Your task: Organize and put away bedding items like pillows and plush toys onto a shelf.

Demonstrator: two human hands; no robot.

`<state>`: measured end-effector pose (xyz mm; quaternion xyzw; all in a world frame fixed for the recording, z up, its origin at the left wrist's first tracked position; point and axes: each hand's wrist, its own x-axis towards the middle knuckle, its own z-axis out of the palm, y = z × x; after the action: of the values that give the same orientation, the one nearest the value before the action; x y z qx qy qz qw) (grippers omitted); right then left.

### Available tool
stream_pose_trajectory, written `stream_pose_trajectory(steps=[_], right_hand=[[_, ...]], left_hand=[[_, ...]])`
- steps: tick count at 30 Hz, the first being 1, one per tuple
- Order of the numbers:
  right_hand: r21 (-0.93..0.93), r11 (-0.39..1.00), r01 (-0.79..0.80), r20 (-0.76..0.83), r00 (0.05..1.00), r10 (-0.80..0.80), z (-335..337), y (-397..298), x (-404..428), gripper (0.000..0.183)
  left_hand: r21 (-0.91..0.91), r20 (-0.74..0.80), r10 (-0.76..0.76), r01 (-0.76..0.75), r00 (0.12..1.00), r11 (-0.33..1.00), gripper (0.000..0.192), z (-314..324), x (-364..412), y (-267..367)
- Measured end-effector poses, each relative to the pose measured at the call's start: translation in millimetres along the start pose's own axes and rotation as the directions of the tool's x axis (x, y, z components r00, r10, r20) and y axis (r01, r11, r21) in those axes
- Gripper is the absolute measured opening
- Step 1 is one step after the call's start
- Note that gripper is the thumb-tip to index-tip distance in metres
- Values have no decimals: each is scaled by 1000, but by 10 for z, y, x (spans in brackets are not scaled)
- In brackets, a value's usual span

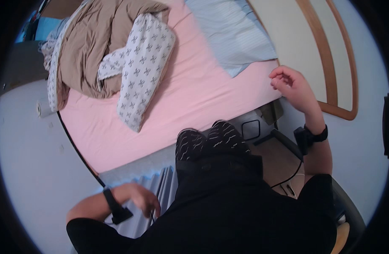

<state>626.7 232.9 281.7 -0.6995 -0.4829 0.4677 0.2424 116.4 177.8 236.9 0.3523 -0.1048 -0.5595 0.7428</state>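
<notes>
My right hand (292,87) hovers over the front corner of the bed beside the headboard (310,54). Its fingers are loosely curled with a gap to the thumb, and nothing shows between them. Below it spreads a pink fitted sheet (194,95), and the nearest bedding is a light blue pillow (235,35). My left hand (143,200) hangs low by my side, in front of a grey pleated curtain (139,177). Its fingers point down and are blurred; a thin dark cord shows near the fingertips, and whether they hold it is unclear.
A bunched brown quilt (86,41) with a white patterned underside (143,70) lies at the bed's left part. A clear plastic roll (45,107) sits against its left edge. Right of my legs stands a dark-framed chair (277,152). A black wall-side object (386,127) is at far right.
</notes>
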Motion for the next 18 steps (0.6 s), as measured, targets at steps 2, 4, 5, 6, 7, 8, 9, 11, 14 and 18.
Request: stream_pose_trajectory(steps=[2,4,5,6,7,8,9,11,14,18], right_hand=[[-18,1000,1,20,1000,-1,-12,-30,60,9],[-78,997,9,15,1000,-8,-41,12,150,9],[-71,997,10,34,999,-7,-38,59,211,9],[-66,998,11,34,999,-9,-42,98,265,10],[-59,998,15,41,999,-12,-43,161,325,10],[-65,998,19,83,996,-13,-94,259,380,11],[-59,998,20,104,995,-14,-141,352,383,11],[-93,993,-77,132,987,89,-307,523,392,12],[7,986,-169,76,983,168,-588,651,525,15],[336,909,-246,-134,943,305,-1134,1010,952,18]], left_hand=[[-45,-59,-50,47,997,998,44,-141,-210,58],[-3,-146,-124,125,981,992,46,-251,-372,136],[-49,-180,-137,130,974,990,48,-306,-491,223],[-54,-236,-90,80,968,995,48,-341,-601,192],[-64,-294,-45,28,955,998,49,-355,-701,153],[-98,-435,-72,32,898,995,47,-394,-848,193],[-135,-560,-107,37,821,990,46,-429,-1008,238],[-13,-898,-4,-19,440,1000,41,-600,-1259,315],[162,-987,152,-299,-57,940,33,-795,-1354,255],[304,-927,67,-634,-369,711,28,-1313,-1188,38]])
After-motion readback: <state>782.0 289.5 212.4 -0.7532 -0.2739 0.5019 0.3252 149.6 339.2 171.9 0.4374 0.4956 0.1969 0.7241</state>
